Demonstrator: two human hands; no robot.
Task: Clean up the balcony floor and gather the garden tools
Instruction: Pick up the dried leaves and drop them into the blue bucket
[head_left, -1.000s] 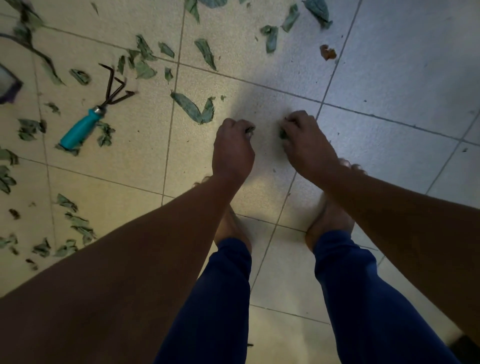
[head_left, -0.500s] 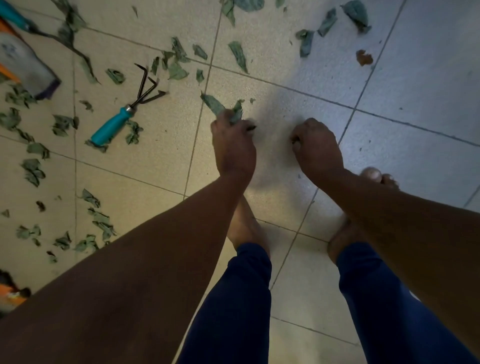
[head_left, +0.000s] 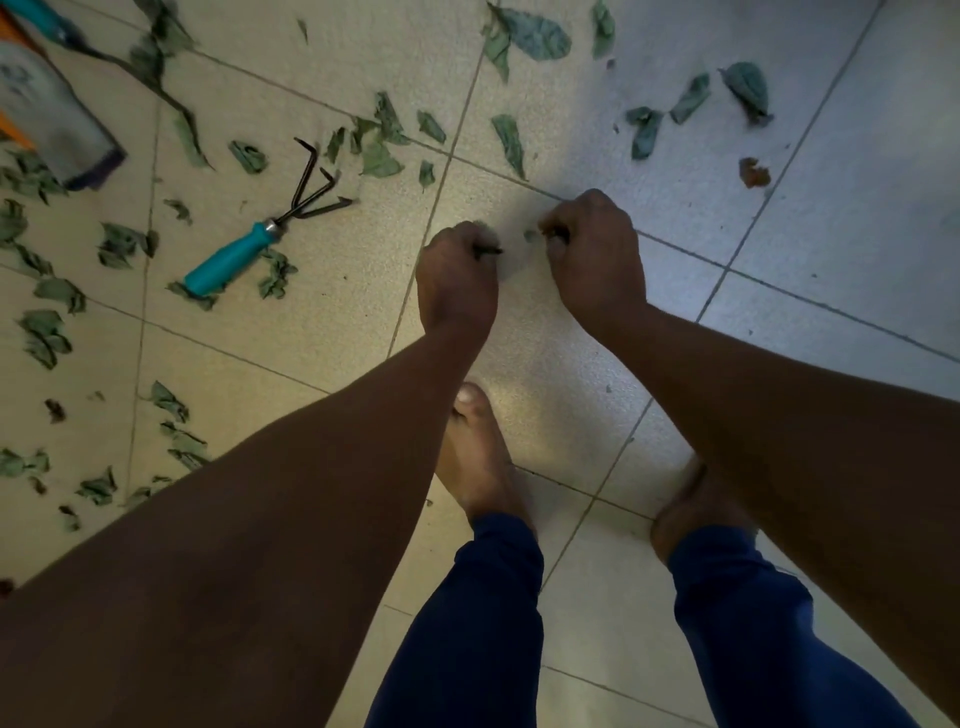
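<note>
Clearly the main risk is spillage: both fists are already full, and reaching for more could let pieces slip back onto the floor.

At far left a garden glove (head_left: 52, 119) lies on the tiled floor (head_left: 322, 332), with a teal-handled tool (head_left: 31, 15) partly cut off at the top corner. Near it the hand rake (head_left: 260, 244) lies flat, prongs pointing up-right, well apart from both hands and not yet gathered; its tines could scratch a bare foot if stepped on.

The left hand (head_left: 457, 280) is clenched round a wad of leaf scraps, a dark bit poking out by the thumb. The right hand (head_left: 592, 260), just beside it, is likewise curled round scraps, with a small leaf fragment (head_left: 531, 235) between the two fists.

Torn leaves (head_left: 509, 137) lie scattered over the cream and grey tiles, thickest at left and along the top, so much sweeping remains. Bare feet stand on the tiles below the hands, and loose leaves underfoot may be slippery.
</note>
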